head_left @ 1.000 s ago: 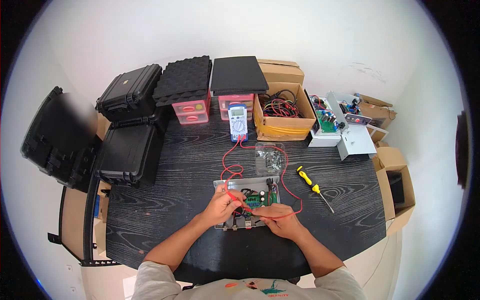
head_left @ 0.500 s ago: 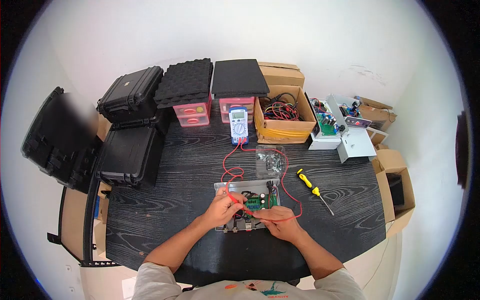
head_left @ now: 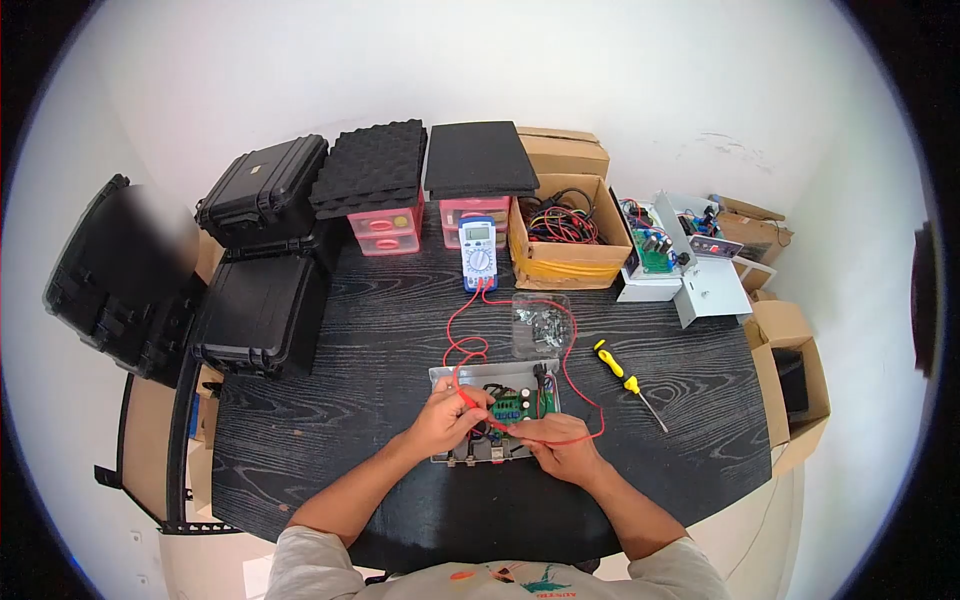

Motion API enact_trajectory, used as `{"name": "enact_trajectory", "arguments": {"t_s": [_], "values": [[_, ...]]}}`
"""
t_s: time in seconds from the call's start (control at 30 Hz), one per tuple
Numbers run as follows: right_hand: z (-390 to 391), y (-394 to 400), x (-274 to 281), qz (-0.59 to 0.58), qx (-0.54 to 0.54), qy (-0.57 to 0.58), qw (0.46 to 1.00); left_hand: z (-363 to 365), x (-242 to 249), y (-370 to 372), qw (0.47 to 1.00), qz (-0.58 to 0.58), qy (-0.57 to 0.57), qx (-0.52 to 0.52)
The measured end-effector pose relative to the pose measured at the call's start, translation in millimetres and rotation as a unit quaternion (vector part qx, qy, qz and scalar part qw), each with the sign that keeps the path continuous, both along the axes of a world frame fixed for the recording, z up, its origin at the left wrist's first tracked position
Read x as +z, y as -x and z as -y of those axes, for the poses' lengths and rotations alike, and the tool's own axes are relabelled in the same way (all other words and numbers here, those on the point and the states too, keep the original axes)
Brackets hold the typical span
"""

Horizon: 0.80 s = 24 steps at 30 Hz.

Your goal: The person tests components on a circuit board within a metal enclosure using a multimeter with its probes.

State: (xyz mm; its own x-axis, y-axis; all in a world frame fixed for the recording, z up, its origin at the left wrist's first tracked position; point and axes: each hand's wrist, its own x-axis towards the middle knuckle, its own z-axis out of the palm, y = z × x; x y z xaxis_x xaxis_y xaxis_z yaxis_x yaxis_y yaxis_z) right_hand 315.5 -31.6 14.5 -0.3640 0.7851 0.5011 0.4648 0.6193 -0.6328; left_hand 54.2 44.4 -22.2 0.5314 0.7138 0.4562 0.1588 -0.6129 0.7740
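Note:
An open metal case (head_left: pixel 492 374) lies at the near middle of the table with a green circuit board (head_left: pixel 540 402) inside. My left hand (head_left: pixel 447 418) is closed on a red test probe, over the case's left part. Opposite it, my right hand (head_left: pixel 560 445) pinches another red probe at the near right edge of the board. Whether the probe tips touch the board is hidden by my fingers. Red test leads (head_left: pixel 572 350) run from both hands up to a blue-and-white multimeter (head_left: pixel 480 258). Beyond the case sits a clear tray (head_left: pixel 540 328) of small metal parts.
To the right lies a yellow-and-black screwdriver (head_left: pixel 630 384). A cardboard box (head_left: pixel 570 272) of cables and an opened white device (head_left: pixel 650 285) stand at the back. Black hard cases (head_left: pixel 258 310) are on the left, with pink drawers (head_left: pixel 388 243) under foam sheets (head_left: pixel 370 165).
Both hands hold nearly the same pose over the board. The whole view has shifted very slightly.

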Motion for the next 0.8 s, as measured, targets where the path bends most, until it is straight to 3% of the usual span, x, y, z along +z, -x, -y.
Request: {"name": "enact_trajectory", "arguments": {"t_s": [0.37,0.47,0.6,0.8], "values": [[0.7,-1.5,-0.8,0.005,0.002,0.018,1.0,2.9,9.3,1.8,0.999,-0.019,0.026,-0.009],[1.1,-1.7,-0.4,-0.001,-0.003,0.016,1.0,5.9,20.6,-0.9,0.998,-0.053,-0.015,-0.003],[2.3,-3.3,-0.4,0.0,-0.009,0.023,1.0,2.2,-1.6,-1.8,0.993,0.017,0.115,-0.037],[2.6,-3.0,-2.5,-0.01,-0.013,0.022,1.0,0.0,8.7,1.4,0.997,-0.065,0.038,-0.015]]}}
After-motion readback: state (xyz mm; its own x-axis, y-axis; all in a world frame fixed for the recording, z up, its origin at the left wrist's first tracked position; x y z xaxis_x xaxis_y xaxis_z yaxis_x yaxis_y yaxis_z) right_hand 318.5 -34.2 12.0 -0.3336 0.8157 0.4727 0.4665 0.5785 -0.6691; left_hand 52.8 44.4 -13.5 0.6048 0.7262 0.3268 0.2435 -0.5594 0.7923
